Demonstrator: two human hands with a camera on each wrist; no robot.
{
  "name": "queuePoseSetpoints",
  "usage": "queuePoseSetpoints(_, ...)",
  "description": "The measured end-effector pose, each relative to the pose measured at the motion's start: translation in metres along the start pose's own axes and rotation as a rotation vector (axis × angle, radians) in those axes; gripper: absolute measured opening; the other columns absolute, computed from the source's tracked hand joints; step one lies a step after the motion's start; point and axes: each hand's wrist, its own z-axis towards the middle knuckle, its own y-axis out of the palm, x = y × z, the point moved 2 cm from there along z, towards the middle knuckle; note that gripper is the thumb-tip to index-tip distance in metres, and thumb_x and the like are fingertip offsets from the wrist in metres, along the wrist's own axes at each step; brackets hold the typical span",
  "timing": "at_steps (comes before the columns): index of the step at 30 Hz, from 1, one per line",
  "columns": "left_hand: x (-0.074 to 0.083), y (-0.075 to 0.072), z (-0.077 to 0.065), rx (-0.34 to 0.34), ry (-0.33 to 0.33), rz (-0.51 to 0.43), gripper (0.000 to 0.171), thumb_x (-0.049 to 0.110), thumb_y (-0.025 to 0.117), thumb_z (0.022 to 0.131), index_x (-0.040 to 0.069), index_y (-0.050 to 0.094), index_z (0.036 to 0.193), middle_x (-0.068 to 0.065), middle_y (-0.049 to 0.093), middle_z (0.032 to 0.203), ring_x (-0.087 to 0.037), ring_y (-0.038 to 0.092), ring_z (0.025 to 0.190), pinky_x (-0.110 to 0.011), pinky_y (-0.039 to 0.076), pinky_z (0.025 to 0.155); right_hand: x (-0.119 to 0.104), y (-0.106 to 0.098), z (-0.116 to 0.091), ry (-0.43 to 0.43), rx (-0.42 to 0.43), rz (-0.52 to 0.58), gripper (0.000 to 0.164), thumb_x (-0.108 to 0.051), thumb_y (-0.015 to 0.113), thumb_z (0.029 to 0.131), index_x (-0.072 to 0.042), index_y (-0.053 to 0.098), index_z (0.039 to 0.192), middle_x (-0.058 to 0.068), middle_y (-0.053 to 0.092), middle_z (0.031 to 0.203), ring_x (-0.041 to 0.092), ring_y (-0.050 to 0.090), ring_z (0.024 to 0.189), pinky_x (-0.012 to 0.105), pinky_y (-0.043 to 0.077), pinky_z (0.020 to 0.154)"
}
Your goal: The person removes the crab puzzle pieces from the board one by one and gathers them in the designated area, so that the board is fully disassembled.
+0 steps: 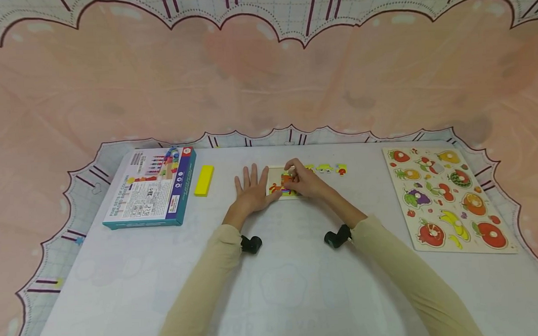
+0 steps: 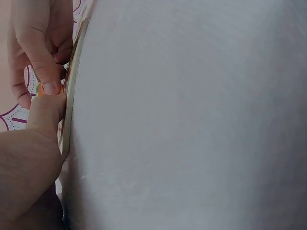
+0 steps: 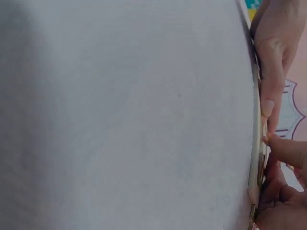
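Observation:
A small wooden puzzle board [image 1: 274, 173] with colourful pictures lies flat near the far side of the table. My left hand [image 1: 253, 194] rests spread at its left side, fingers straight, thumb reaching over the near left edge. Above the board's right part, my right hand [image 1: 308, 182] pinches a small orange and green puzzle piece [image 2: 40, 90] between thumb and curled fingers. In the left wrist view the two thumbs come close together at the board's edge. The right hand hides much of the board's right side.
Several small yellow, green and red puzzle pieces [image 1: 325, 169] lie in a row right of the board. On the left are a yellow block [image 1: 204, 180] and a blue and white box [image 1: 147, 192]. A large fruit puzzle board [image 1: 435, 202] lies at the right.

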Motion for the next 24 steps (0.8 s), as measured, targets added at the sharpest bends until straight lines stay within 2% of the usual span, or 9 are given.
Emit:
queuePoseSetpoints(3,0.001,0.0,-0.001,-0.009,-0.001,-0.003,0.086,0.061,0.041,0.096,0.02,-0.003,0.158,-0.015,-0.018,0.163,-0.035,-0.022,0.149,-0.06,-0.012,0.118,0.001,-0.001,-0.003,0.014,0.013,0.092,0.041,-0.015,0.061,0.096,-0.009,0.037,0.129,0.008,0.049,0.087,0.019,0.044,0.079,0.026,0.037,0.068)
queuePoseSetpoints(8,0.001,0.0,-0.001,-0.013,-0.007,-0.002,0.086,0.062,0.041,0.096,0.02,-0.003,0.158,-0.014,-0.018,0.163,-0.034,-0.023,0.149,-0.059,-0.012,0.118,0.002,-0.006,-0.005,0.061,0.013,0.188,0.045,-0.022,0.06,0.096,-0.01,0.037,0.133,0.008,0.052,0.094,0.02,0.047,0.086,0.027,0.039,0.073)
queuePoseSetpoints(14,0.001,0.001,-0.002,-0.007,-0.008,-0.025,0.087,0.061,0.043,0.095,0.02,-0.002,0.158,-0.014,-0.018,0.163,-0.034,-0.023,0.149,-0.059,-0.013,0.118,0.014,-0.03,-0.009,0.101,0.071,0.286,0.051,-0.023,0.061,0.096,-0.011,0.034,0.137,0.008,0.053,0.094,0.02,0.05,0.087,0.023,0.042,0.07)
queuePoseSetpoints(16,0.0,0.001,-0.002,-0.002,-0.005,-0.029,0.087,0.061,0.043,0.095,0.02,-0.002,0.158,-0.014,-0.018,0.163,-0.034,-0.023,0.149,-0.059,-0.014,0.118,0.021,-0.041,-0.013,0.118,0.082,0.284,0.051,-0.022,0.06,0.097,-0.011,0.033,0.138,0.01,0.055,0.097,0.021,0.052,0.088,0.023,0.044,0.071)
queuePoseSetpoints(24,0.0,0.0,-0.002,0.005,0.003,-0.033,0.088,0.061,0.044,0.095,0.02,-0.002,0.158,-0.014,-0.018,0.163,-0.034,-0.023,0.149,-0.059,-0.014,0.118,0.052,-0.07,-0.036,0.236,0.066,0.2,0.053,-0.03,0.058,0.097,-0.01,0.035,0.14,0.017,0.058,0.117,0.026,0.052,0.105,0.035,0.04,0.094)
